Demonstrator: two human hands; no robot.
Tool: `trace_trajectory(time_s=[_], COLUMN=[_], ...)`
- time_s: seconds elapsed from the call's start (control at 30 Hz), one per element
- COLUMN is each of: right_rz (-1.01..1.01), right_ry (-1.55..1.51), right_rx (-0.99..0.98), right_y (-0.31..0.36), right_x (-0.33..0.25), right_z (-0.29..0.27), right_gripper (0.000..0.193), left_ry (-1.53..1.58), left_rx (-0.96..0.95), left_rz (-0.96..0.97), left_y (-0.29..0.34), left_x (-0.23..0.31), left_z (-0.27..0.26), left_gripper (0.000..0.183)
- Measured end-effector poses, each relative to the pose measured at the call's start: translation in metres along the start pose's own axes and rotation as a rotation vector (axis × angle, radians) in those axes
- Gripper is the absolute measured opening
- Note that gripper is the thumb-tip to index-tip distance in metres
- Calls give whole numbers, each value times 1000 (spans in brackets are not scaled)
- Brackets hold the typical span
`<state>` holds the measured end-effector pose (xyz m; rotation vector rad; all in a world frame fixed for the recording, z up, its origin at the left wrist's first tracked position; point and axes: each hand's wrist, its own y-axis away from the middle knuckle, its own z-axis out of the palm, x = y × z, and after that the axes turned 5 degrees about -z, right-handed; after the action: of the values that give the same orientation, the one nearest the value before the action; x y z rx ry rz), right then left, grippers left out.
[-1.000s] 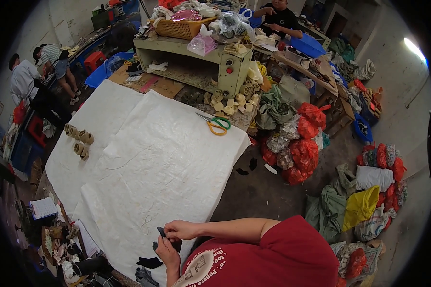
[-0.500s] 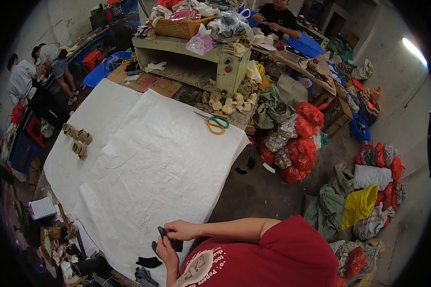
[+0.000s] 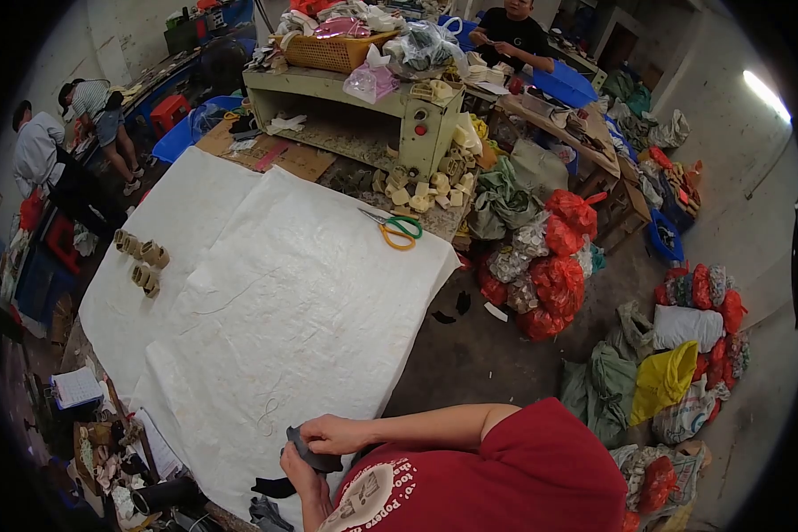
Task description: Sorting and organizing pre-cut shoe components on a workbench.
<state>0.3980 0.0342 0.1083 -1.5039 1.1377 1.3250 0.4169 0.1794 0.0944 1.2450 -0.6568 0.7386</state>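
Both of my hands are closed on a small dark grey piece of fabric (image 3: 317,459) close to my body, above the near edge of the white sheet. My left hand (image 3: 303,473) grips its near side. From the far side my right hand (image 3: 332,434) pinches it, so part of its surface is hidden by the fingers. On the sheet, just left of my left wrist, lies a black piece of fabric (image 3: 275,487). A crumpled dark grey piece (image 3: 269,512) rests nearer to me. A loop of thin string (image 3: 267,415) lies beyond my hands.
The white sheet (image 3: 284,293) covers the table. Scissors with green and orange handles (image 3: 401,234) lie at its far right, small beige rolled pieces (image 3: 144,257) at its far left. A machine (image 3: 346,97) stands behind. Red bags (image 3: 554,284) sit on the floor; a person (image 3: 510,35) sits beyond.
The dark grey fabric has been turned and spread, so more of its face shows between my hands. My right hand has shifted slightly downward and nearer; my left has moved a little left and down.
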Motion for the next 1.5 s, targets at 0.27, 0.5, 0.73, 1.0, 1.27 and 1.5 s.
trace_trajectory(time_s=[0.27, 0.5, 0.73, 1.0, 1.27, 1.5], right_rz=[-108, -126, -411, -102, 803, 691], right_ry=[60, -22, -5, 231, 536, 858], right_rx=[9, 19, 3, -68, -434, -64], right_y=[-3, -1, 3, 29, 239, 183], right_x=[3, -7, -5, 2, 135, 99], right_z=[1, 1, 10, -12, -90, -101], right_gripper=[12, 10, 9, 11, 48, 22], left_ry=[1, 51, 154, 476, 437, 447], left_rx=[-56, -65, -66, -112, -47, -168], left_rz=[28, -18, -130, -114, 147, 149], left_y=[-5, -8, -22, -30, -25, -25], left_x=[4, 8, -6, 14, 64, 72], left_z=[-5, -2, -19, -19, -34, -17], left_gripper=[27, 28, 29, 31, 28, 29])
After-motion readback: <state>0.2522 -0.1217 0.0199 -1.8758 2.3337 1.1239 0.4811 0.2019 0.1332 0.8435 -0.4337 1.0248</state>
